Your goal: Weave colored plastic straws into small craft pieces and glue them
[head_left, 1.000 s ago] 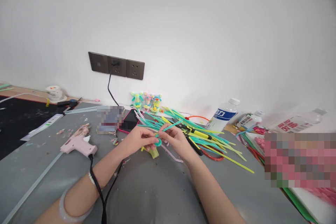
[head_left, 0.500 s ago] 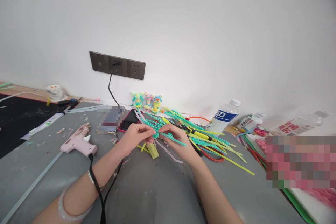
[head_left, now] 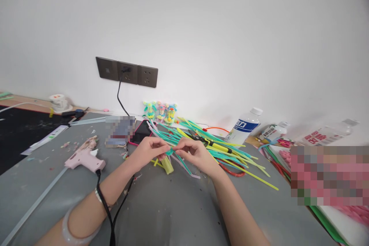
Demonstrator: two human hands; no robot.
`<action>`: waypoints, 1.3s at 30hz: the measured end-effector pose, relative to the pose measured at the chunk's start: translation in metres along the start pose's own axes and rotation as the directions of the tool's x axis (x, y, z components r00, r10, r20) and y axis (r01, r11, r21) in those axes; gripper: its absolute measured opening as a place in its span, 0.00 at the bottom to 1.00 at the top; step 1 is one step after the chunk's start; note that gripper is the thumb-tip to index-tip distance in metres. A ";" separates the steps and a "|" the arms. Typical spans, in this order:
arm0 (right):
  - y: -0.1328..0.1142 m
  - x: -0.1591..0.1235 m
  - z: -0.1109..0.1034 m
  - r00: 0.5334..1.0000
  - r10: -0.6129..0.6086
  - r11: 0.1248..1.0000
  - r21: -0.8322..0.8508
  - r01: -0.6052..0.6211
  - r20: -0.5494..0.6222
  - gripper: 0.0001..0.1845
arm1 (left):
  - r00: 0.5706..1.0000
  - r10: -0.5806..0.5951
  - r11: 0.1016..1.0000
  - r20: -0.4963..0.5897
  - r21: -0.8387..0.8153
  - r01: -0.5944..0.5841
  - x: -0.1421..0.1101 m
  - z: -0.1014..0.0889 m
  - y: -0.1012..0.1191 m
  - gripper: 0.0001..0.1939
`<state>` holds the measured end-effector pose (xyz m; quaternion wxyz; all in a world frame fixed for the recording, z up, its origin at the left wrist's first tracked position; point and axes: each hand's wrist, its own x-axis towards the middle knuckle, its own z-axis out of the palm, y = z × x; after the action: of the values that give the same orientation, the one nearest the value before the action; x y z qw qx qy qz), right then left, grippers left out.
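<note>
A teal pipe cleaner [head_left: 169, 152] is curled into a small coil between my two hands, with a free end running down to the right below my right fingers. My left hand [head_left: 148, 153] pinches the coil's left side between thumb and fingers. From the right, my right hand [head_left: 197, 156] pinches the same pipe cleaner close to the coil. Just below my fingertips lies a yellow bundled piece [head_left: 167, 166] on the grey table mat. Behind my right hand spreads a pile of teal and yellow pipe cleaners [head_left: 239, 159], with yellow-and-black handled pliers [head_left: 220, 147] on it.
A pink glue gun [head_left: 86, 160] lies at left, its black cord passing by my left forearm. Two phones, one of them [head_left: 142, 132] dark-screened, lie behind my left hand. Small colourful figures [head_left: 161, 112] stand against the wall. A bottle [head_left: 243, 127] leans at right.
The pipe cleaner's free end has swung from pointing right to pointing down and right. My right fingers have closed in beside the coil. The view has shifted slightly.
</note>
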<state>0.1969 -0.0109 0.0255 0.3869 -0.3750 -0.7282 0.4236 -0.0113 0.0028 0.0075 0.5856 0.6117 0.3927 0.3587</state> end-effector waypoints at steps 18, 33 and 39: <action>-0.002 0.001 0.012 0.942 0.300 0.912 0.242 -0.330 0.154 0.21 | 0.999 0.030 0.990 0.024 0.134 -0.033 -0.002 0.005 0.004 0.16; 0.009 0.005 0.005 0.940 0.340 0.893 0.329 -0.308 -0.042 0.21 | 0.992 0.048 0.689 0.118 0.715 -0.118 -0.003 0.002 -0.003 0.14; 0.011 0.005 0.003 0.943 0.321 0.889 0.370 -0.270 -0.085 0.20 | 0.898 0.181 0.676 0.402 0.612 -0.410 -0.005 0.006 -0.004 0.11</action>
<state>0.1942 -0.0041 0.0157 0.4302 -0.4355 -0.5446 0.5733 -0.0081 -0.0045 0.0037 0.3059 0.8873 0.2946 0.1796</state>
